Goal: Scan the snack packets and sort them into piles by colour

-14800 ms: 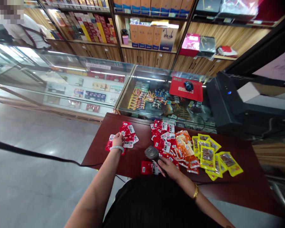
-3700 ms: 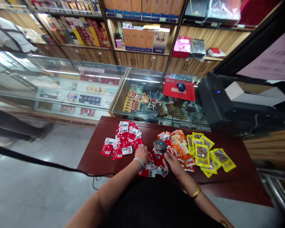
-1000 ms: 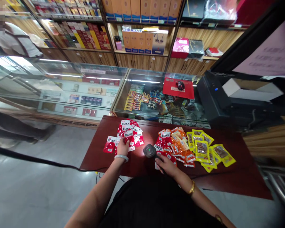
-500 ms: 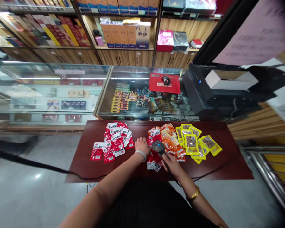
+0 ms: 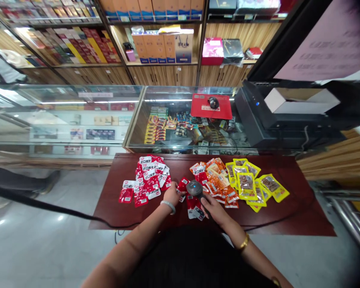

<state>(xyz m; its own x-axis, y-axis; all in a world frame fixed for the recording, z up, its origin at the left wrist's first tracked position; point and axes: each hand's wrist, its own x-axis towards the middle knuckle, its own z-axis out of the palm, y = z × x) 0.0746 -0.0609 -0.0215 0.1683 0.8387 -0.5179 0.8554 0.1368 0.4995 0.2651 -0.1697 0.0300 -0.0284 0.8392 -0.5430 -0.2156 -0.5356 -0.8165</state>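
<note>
the left hand (image 5: pixel 172 193) has its thumb and fingers pinched on the near end of a red packet (image 5: pixel 184 183); the packet lies just to the right of that hand and reaches away from the person, its long axis seeming to run from near to far with a slight lean to the right; part of its white end shows by the fingertips; the right hand (image 5: pixel 213 208) is wrapped around the handle of a scanner (image 5: pixel 195 188), whose head points away and to the left, so it sits directly right of the packet, over or close above other red packets (image 5: pixel 193 213); whether head and packet touch, i cannot tell; of the 2 hands, the left is nearer to the packet.

to the left of the left hand is a heap (image 5: pixel 150 176) of red packets, with 1 single packet (image 5: pixel 126 194) at its outer side; bare wood shows between heap and scanner, narrow at the hand and wider toward the glass case (image 5: pixel 168 151); more shows along the near left part of the table (image 5: pixel 114 216).

on the right, orange packets (image 5: pixel 220 180) lie near the scanner head, with yellow packets (image 5: pixel 247 186) beyond them, leaving little room that way; the table's near edge runs close in front of the person; a black cable (image 5: pixel 291 214) crosses the wood at the right.
</note>
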